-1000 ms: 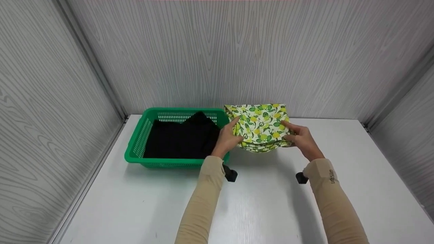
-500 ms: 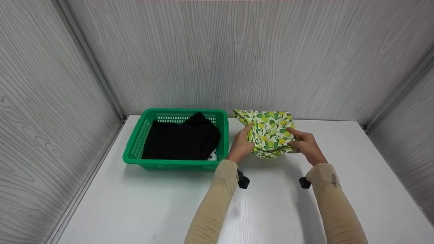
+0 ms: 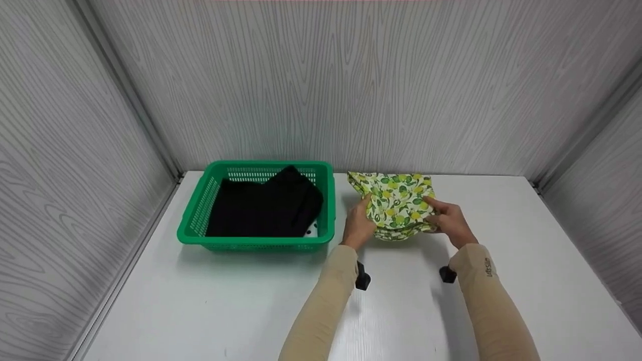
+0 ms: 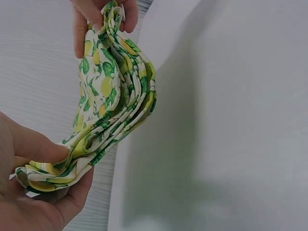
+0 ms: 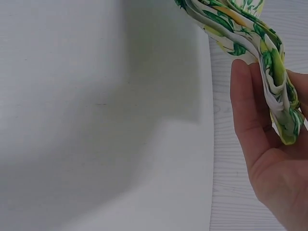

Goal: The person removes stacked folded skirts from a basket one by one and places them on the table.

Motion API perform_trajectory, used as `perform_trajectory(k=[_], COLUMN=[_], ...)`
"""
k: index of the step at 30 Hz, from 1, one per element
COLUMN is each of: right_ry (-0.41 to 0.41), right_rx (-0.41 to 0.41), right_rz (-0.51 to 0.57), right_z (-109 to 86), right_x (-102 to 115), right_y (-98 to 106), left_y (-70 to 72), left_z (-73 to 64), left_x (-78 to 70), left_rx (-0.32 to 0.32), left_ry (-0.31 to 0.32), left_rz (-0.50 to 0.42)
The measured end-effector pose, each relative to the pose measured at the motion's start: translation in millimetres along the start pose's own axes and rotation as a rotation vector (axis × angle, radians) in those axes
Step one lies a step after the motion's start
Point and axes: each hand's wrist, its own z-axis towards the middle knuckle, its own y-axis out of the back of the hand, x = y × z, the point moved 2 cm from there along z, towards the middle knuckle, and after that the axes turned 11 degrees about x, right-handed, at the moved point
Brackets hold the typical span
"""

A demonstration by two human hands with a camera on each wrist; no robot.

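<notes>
Where wood-grain walls (image 3: 351, 85) stand left, far and right: a white table (image 3: 225, 311) spreads between them.
Green basket (image 3: 256, 240): rectangular, with perforated sides, set toward the table's far left.
Beige sleeves (image 3: 321, 311): two, reaching in from the near side.
Black cloth (image 3: 263, 208): lies inside the basket, one corner pointing to the far side.
Lemon-print cloth (image 3: 401, 200): folded in several layers, held over the table just right of the basket, apart from it; its near edge sags.
Left hand (image 3: 358, 225): grasps the lemon-print cloth's left side, thumb over the layers, fingers beneath.
Right hand (image 3: 450, 220): pinches its right side between thumb and fingers.
Dotted patch (image 3: 312, 229): white with black spots, showing in the basket's near right corner.
</notes>
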Motion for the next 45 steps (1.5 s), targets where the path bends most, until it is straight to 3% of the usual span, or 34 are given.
perform_trajectory(k=[5,13,19,25,30,37,45], right_ry=[-0.021,-0.04,-0.059,-0.069,-0.104,-0.13,-0.169], right_rx=[-0.004,-0.04,-0.042,-0.051,-0.083,-0.161,-0.19], right_rz=[-0.004,-0.007,-0.018,-0.025,-0.073,-0.16,-0.285], right_z=[3.0,4.6,9.0,15.0,18.4,21.9,11.4], right_x=[-6,-14,-23,-29,-36,-42,-32], right_y=[-7,-12,-21,-22,-24,-22,-18], left_y=[-5.6,-6.4,-6.9,-7.5,-4.9,-2.9,-4.0], left_z=[-0.8,0.1,-4.0,-3.2,-5.0,-3.6,-7.4], left_x=[15.6,31.5,47.6,56.0,59.9,60.4,52.2], left_rx=[-0.024,0.003,0.004,-0.054,-0.087,-0.052,-0.071], left_ry=[0.031,0.053,0.077,0.093,0.171,0.245,0.217], left_rz=[0.002,0.025,0.117,0.195,0.238,0.272,0.247])
